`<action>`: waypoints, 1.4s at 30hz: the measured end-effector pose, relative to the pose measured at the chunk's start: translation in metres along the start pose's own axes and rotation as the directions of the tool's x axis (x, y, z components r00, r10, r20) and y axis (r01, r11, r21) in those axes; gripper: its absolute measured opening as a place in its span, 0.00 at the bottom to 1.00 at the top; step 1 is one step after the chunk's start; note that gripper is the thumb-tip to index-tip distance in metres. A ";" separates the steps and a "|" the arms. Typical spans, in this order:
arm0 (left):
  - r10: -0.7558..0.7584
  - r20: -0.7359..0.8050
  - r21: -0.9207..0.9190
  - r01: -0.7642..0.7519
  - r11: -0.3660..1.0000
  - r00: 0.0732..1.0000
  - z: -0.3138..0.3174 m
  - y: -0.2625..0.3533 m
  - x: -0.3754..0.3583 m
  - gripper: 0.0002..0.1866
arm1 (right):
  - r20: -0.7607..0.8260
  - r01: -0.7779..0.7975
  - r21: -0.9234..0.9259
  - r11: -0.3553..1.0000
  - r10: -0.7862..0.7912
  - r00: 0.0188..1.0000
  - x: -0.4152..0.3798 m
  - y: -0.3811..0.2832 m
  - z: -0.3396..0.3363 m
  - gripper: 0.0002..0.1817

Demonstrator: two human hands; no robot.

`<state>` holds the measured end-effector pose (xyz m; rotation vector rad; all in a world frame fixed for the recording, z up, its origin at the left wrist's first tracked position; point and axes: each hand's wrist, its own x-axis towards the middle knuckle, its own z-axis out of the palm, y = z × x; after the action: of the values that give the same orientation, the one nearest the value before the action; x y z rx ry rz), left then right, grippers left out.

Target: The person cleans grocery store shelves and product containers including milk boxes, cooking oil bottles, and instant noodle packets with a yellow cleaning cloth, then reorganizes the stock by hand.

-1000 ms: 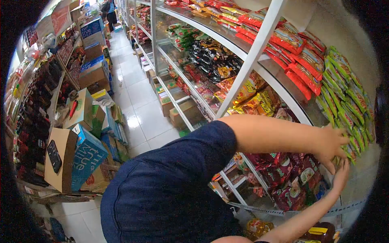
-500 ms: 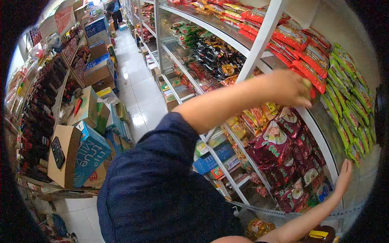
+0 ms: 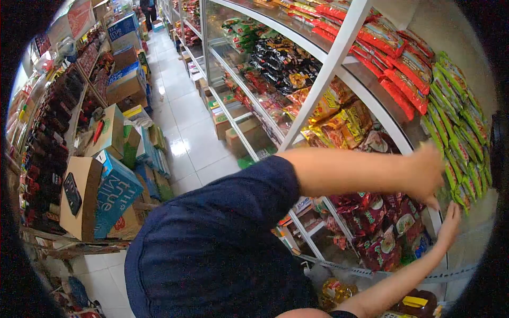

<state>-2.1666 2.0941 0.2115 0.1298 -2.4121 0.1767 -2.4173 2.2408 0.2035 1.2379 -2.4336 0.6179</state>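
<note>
The left hand (image 3: 427, 175) reaches across to the row of green packets (image 3: 456, 138) on the shelf (image 3: 371, 106), fingers curled at their lower end; whether its grip pinches one I cannot tell. The right hand (image 3: 449, 228) lies open, fingers spread, just below them. Maroon packets (image 3: 371, 228) crowd the shelf beneath, red packets (image 3: 403, 69) above

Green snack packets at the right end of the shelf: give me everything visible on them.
The green snack packets are glossy plastic pouches, green with small yellow and red print too blurred to read. They stand on edge, overlapped in a dense curved row on the white shelf, right of the red packets. The left hand reaches across to the row's lower end; the right hand is raised open just below it. Actual contact cannot be told.
</note>
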 end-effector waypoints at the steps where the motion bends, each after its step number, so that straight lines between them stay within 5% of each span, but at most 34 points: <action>1: 0.050 0.066 -0.022 -0.049 0.999 0.997 0.008 0.013 0.013 0.35 | 0.006 -0.011 0.021 1.000 0.011 1.000 0.000 0.003 0.001 0.25; 5: 0.205 -0.101 -0.216 -0.223 0.951 0.974 0.030 0.040 0.036 0.29 | 0.034 0.058 0.114 0.992 -0.063 0.997 0.019 0.056 0.010 0.27; 7: 0.189 -0.155 -0.440 -0.239 0.866 0.970 0.042 0.035 0.043 0.25 | -0.043 0.063 0.451 0.890 -0.049 0.998 0.014 0.066 0.019 0.26; 10: 0.065 -0.142 -0.747 -0.150 0.648 0.988 0.042 0.028 0.058 0.21 | -0.181 0.174 0.657 0.733 -0.071 0.981 -0.002 0.027 0.001 0.26; 13: -0.362 -0.123 -0.876 0.070 0.477 0.924 0.070 0.027 0.087 0.22 | -0.288 0.267 0.751 0.604 -0.064 0.955 -0.036 -0.050 -0.004 0.27; 14: -0.381 -0.032 -0.920 0.121 0.372 0.924 0.074 0.025 0.093 0.23 | -0.312 0.283 0.779 0.559 -0.046 0.949 -0.046 -0.067 0.001 0.27; 15: -0.386 0.062 -0.949 0.175 0.264 0.921 0.077 0.017 0.100 0.24 | -0.436 0.390 0.422 0.819 -0.194 0.879 -0.053 -0.082 0.006 0.28; 16: -0.379 0.158 -0.959 0.232 0.160 0.912 0.074 0.011 0.103 0.25 | -0.475 0.416 -0.017 0.909 -0.373 0.797 -0.055 -0.092 0.009 0.29; 19: -0.194 0.354 -0.918 0.380 0.116 0.915 0.052 -0.002 0.087 0.28 | -0.395 0.297 -0.118 0.947 -0.319 0.861 -0.034 -0.057 0.007 0.27; 22: -0.009 0.212 -0.613 0.140 0.778 0.977 -0.012 -0.008 0.037 0.29 | -0.233 0.030 -0.234 0.972 -0.086 0.969 -0.020 -0.010 -0.012 0.24; 25: -0.074 0.122 -0.245 0.102 0.964 0.990 -0.024 -0.026 -0.003 0.30 | 0.036 -0.282 -0.306 0.909 0.307 0.951 -0.020 0.005 -0.053 0.27; 27: -0.015 -0.043 -0.136 0.009 0.991 0.999 -0.001 -0.035 -0.015 0.30 | 0.019 -0.210 -0.278 0.937 0.224 0.975 0.014 0.114 -0.024 0.30; 29: 0.099 -0.285 -0.052 -0.118 0.992 0.953 0.028 -0.041 -0.019 0.31 | 0.045 -0.173 -0.190 0.966 0.184 0.982 0.032 0.150 -0.008 0.33; 31: 0.033 -0.191 -0.047 -0.043 0.998 0.981 0.018 -0.038 -0.017 0.32 | 0.112 -0.187 -0.038 0.982 0.191 0.975 0.028 0.101 -0.011 0.34; 34: -0.008 -0.181 -0.075 -0.005 0.997 0.983 0.029 -0.038 -0.014 0.34 | 0.203 -0.201 -0.062 0.978 0.210 0.957 0.002 -0.025 -0.028 0.31; 40: -0.035 -0.082 -0.105 0.026 0.994 0.996 0.026 -0.038 -0.013 0.35 | 0.090 0.059 -0.102 0.993 -0.050 0.995 0.020 0.032 0.000 0.28; 42: -0.047 -0.056 -0.090 0.041 0.995 0.997 0.025 -0.037 -0.014 0.34 | 0.111 0.035 -0.114 0.993 -0.022 0.994 0.026 0.055 -0.005 0.28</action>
<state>-2.1669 2.0537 0.1871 0.1350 -2.3522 0.0518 -2.4760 2.2549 0.2080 1.2873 -2.4966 0.4042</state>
